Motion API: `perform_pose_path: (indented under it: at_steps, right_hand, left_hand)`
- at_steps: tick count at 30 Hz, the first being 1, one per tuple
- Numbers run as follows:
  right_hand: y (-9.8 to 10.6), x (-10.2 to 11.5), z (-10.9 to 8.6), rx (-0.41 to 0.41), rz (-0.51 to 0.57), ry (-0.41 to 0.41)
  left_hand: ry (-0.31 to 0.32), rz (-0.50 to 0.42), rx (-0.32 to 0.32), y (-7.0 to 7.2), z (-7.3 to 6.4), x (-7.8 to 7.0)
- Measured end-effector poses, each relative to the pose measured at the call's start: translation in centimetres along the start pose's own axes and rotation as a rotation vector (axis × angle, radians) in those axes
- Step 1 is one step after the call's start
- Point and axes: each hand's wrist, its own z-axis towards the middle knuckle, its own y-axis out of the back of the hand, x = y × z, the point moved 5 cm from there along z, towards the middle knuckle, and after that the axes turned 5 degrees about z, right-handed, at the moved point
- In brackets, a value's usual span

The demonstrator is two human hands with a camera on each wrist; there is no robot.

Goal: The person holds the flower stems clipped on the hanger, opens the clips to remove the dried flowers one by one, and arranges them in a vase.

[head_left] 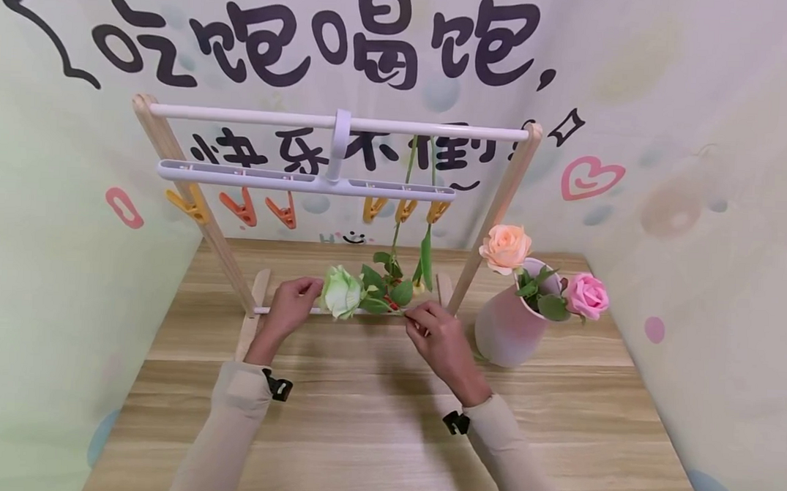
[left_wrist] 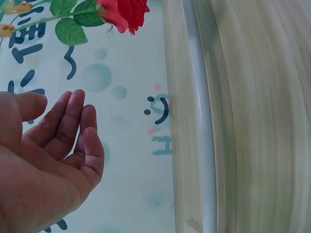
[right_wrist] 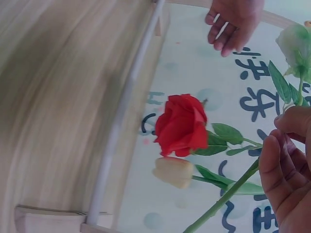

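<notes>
My right hand pinches the green stem of a pale green-white rose, whose bloom points left in the head view. Just left of that bloom is my left hand. In the left wrist view its palm shows, with loosely bent fingers and nothing held. Behind the pale rose, a red rose and a cream-yellow tulip hang head down. Their stems rise to yellow clips on a white hanger; leaves and the pale rose mostly hide the red bloom in the head view.
A rack of wooden posts and a white top rod carries the hanger. More clips, yellow and orange, dangle at its left. To the right stands a pinkish-white vase with a peach rose and a pink rose.
</notes>
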Motion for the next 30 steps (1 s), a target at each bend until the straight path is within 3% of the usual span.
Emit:
perform_pose_path:
  at_steps: [7, 12, 19, 30]
  right_hand:
    - [1.4, 0.3, 0.9, -0.036, 0.02, -0.037]
    - [2.6, 0.5, 1.7, -0.091, 0.01, -0.028]
    - [4.0, 0.7, 2.8, -0.136, 0.015, -0.053]
    - [7.6, 1.2, 4.7, -0.249, -0.002, -0.056]
  left_hand:
    - [-0.066, -0.002, -0.038, -1.1, 0.4, -1.0]
    - [-0.13, -0.005, -0.016, -2.0, 0.6, -1.6]
    - [-0.152, -0.055, 0.015, -3.0, 0.8, -2.3]
    - [-0.204, -0.112, 0.002, -4.3, 1.4, -3.8]
